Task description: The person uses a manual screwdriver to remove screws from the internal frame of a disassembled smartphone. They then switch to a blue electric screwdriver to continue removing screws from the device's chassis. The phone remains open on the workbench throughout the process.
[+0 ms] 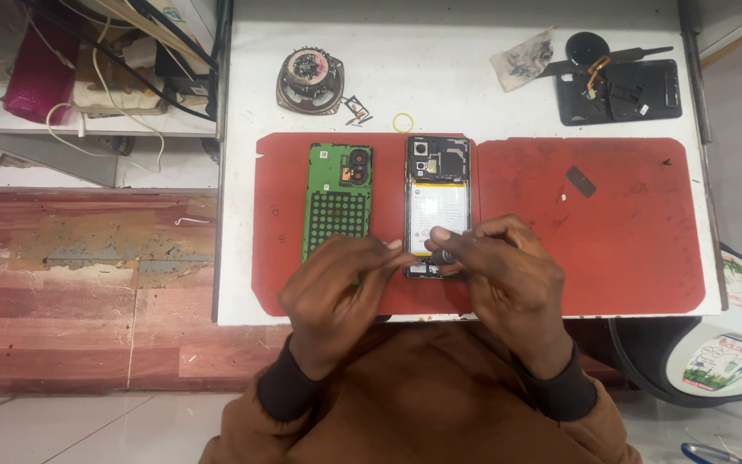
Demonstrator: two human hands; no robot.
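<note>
In the head view, we see the opened phone (437,206) at the frame's centre on the red mat (611,249), its long axis running top to bottom, camera end toward the top. Our left hand (337,288) and right hand (500,275) meet at its lower end, fingertips pinched narrowly; the right seems to hold a small dark part, though we cannot tell what. We judge that work on the bottom edge is under way, calling for fine, steady fingertip control. The green back cover (338,202) lies just left, parallel.

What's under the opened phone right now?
The opened phone lies on a red mat on the white table. Both hands, left hand and right hand, cover its lower end.
</note>
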